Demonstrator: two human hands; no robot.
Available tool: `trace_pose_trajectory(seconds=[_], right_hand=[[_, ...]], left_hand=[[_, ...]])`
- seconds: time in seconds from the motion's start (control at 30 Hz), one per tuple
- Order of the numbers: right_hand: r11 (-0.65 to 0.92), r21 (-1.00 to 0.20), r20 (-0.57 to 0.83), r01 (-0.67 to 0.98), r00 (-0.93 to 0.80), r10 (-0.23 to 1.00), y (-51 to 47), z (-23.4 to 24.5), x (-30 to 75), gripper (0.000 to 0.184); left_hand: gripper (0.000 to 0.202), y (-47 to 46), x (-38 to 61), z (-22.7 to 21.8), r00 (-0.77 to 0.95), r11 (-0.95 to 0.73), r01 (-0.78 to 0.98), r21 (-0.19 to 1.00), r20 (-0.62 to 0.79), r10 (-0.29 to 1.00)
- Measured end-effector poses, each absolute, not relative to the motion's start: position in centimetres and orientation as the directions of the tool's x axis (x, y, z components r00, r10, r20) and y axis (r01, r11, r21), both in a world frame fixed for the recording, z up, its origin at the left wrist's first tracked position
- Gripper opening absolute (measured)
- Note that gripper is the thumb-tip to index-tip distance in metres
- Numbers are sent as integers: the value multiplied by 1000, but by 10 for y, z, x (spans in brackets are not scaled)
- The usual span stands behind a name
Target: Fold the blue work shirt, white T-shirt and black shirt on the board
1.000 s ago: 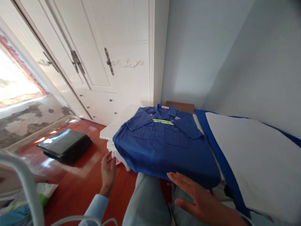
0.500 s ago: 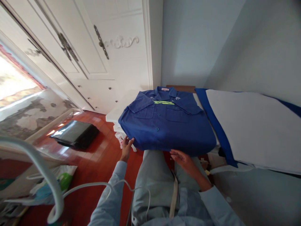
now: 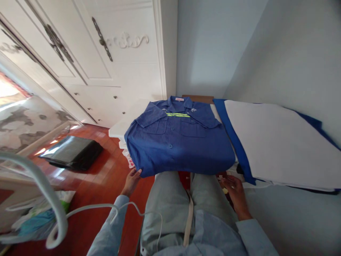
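A blue short-sleeved work shirt [image 3: 173, 142] lies buttoned and front up before me, collar away from me, with a yellow-green reflective strip across its chest. Its hem hangs over the near edge of the surface, above my knees. My left hand [image 3: 131, 182] is at the hem's left corner, thumb and fingers closed on the cloth. Beyond the hem's right end, my right hand [image 3: 236, 192] hovers low, apart from the shirt, its fingers loosely bent and spread. No cloth shows in it. Small items behind its fingertips are too unclear to name.
On the right lies a stack of white sheet-like pieces [image 3: 282, 145] over blue cloth. A white cabinet [image 3: 133, 74] stands behind on the left. A black plastic-wrapped bundle [image 3: 71, 153] rests on the red floor. A pale hose [image 3: 54, 199] curves across the lower left.
My right hand has moved from under the hem's middle out to the right, off the shirt. My left hand has drawn the left hem corner slightly down and outward. The view has shifted a little.
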State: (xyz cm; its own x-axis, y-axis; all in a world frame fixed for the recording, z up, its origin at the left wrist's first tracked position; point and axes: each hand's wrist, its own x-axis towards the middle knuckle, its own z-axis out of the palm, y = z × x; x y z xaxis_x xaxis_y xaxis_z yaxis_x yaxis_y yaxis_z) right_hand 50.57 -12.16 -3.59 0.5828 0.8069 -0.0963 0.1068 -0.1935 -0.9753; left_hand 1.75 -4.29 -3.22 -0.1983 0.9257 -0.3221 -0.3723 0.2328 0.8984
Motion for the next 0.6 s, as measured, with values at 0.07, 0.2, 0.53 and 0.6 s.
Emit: trace_pose_trajectory(seconds=[0.07, 0.2, 0.53, 0.6], right_hand=[[-183, -980, -115, 74, 535, 837, -118, -35, 505, 63], [-140, -990, -115, 27, 429, 896, -103, -41, 501, 63], [-161, -987, -143, 24, 346, 927, -111, -39, 482, 52], [-181, -979, -140, 98, 327, 934, -114, -33, 481, 42]], left_hand=[[51, -48, 18, -34, -195, 230, -408, 883, -331, 923], [50, -56, 18, -30, -187, 240, -449, 861, -354, 916], [41, -83, -4, -18, -130, 245, -506, 827, -354, 926], [42, -88, -7, -18, -129, 281, -489, 825, -388, 913]])
